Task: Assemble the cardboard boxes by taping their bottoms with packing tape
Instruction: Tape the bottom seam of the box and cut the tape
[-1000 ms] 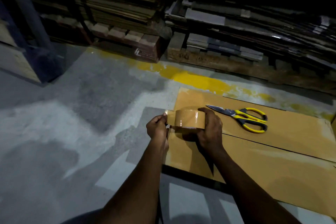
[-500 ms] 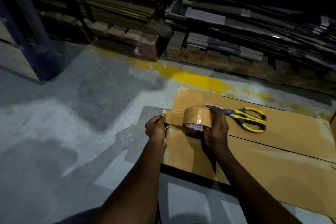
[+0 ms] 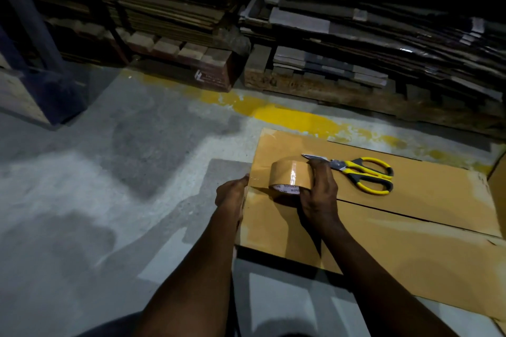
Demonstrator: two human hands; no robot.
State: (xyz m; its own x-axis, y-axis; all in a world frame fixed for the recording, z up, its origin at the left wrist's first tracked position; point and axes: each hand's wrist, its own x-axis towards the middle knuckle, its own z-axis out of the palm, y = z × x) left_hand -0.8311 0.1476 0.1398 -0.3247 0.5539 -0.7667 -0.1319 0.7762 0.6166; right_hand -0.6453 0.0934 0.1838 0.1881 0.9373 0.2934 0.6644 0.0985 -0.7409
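We count one roll of brown packing tape (image 3: pixel 290 175) and one pair of yellow-handled scissors (image 3: pixel 362 174) on top of one cardboard box (image 3: pixel 410 249), one left hand (image 3: pixel 231 196) and one right hand (image 3: pixel 319 195) at the box's left end, and two wooden pallets (image 3: pixel 189 53) (image 3: pixel 315 87) behind the box

Print 1: pale inner core rim of the tape roll (image 3: pixel 290 174), dark capital letters running round the curve. Legible: "WONDE", and the right hand (image 3: pixel 319 194) covers what follows. The same letters appear to repeat in a second row just below. Left of them is a shorter fragment, probably "TAPE", though only the last letters are sharp. Print 2: front face of the dark reddish pallet block (image 3: pixel 216 74) at the back, a white angular logo that resembles "HL" or "FL"; reading uncertain. A faint line of small characters sits to the right of the logo, too blurred to read. Marking 3: worn yellow painted stripe (image 3: pixel 290 117) on the concrete floor, carrying no lettering.
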